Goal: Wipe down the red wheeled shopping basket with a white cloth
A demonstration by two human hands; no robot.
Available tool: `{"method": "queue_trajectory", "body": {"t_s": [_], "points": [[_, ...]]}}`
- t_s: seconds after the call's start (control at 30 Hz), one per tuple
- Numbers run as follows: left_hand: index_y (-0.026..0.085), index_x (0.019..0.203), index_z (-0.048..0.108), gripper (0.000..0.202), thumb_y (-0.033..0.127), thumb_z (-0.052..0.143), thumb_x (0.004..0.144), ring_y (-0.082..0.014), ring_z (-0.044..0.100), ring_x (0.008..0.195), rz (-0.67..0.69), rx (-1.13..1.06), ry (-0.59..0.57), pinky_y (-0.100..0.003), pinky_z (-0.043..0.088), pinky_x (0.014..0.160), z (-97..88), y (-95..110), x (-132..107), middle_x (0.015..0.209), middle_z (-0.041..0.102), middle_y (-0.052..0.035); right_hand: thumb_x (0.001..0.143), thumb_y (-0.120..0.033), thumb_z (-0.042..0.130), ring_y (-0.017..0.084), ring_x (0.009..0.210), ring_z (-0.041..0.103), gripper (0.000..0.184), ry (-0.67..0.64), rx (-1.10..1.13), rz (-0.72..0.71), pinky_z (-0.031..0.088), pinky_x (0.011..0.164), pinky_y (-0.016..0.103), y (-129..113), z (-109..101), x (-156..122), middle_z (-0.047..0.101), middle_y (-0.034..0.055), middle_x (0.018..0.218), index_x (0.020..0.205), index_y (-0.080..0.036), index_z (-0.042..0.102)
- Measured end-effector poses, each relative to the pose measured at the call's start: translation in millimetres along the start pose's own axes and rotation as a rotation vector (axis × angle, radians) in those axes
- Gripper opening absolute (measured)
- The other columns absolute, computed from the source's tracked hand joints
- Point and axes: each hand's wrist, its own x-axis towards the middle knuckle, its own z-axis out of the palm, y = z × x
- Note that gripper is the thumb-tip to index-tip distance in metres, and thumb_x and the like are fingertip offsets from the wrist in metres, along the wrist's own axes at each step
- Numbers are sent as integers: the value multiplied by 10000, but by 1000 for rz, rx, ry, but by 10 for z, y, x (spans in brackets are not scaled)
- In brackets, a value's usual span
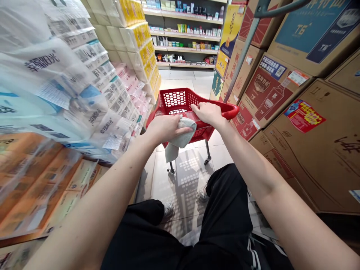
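Note:
A red plastic shopping cart [174,99] with a perforated basket stands in front of me on thin metal legs with casters. My left hand [165,127] grips a pale grey-green cloth [182,139] at the cart's near side, and part of the cloth hangs below the fingers. Over the cart's red handle [202,122] my right hand [207,112] is closed, to the right of the cloth. The part of the basket I can see into shows only its red lattice walls; my hands hide the near portion.
Stacked plastic-wrapped tissue packs [84,75] line the left side, with orange packs [36,180] lower down. Cardboard cartons [303,146] rise on the right, beside a grey metal pole [244,56]. Shelves of toiletries [191,36] stand beyond the tiled floor [194,83].

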Motion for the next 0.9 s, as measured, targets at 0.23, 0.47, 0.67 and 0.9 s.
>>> {"method": "queue_trajectory", "body": {"t_s": [0.23, 0.47, 0.67, 0.9], "points": [[177, 1118, 612, 599, 685, 369, 912, -291, 657, 887, -18, 27, 199, -358, 426, 714, 161, 132, -128, 977, 694, -139, 992, -580, 217, 315, 1066, 654, 644, 42, -9, 39, 448, 922, 386, 15, 10, 3, 722, 164, 1106, 1003, -162, 707], [205, 1362, 518, 433, 323, 353, 980, -264, 576, 1148, 137, -49, 446, -442, 377, 1022, 369, 83, -428, 1257, 628, -139, 984, -569, 256, 308, 1036, 666, 617, 53, 9, 26, 446, 907, 377, 124, -10, 26, 740, 143, 1049, 956, -176, 732], [216, 1314, 541, 422, 395, 384, 965, -272, 549, 1179, 45, -14, 478, -499, 267, 1144, 367, 12, -480, 1216, 632, -118, 990, -545, 246, 304, 1071, 654, 609, 50, 8, 7, 439, 924, 372, 82, 19, 68, 731, 144, 1087, 982, -173, 728], [232, 1010, 698, 501, 453, 249, 998, -271, 606, 1012, -112, -22, 333, -520, 359, 1030, 147, 47, -274, 962, 688, -101, 995, -530, 219, 310, 1048, 657, 621, 71, 5, 12, 457, 909, 380, -24, 41, 39, 717, 167, 1115, 1011, -147, 708]]}}
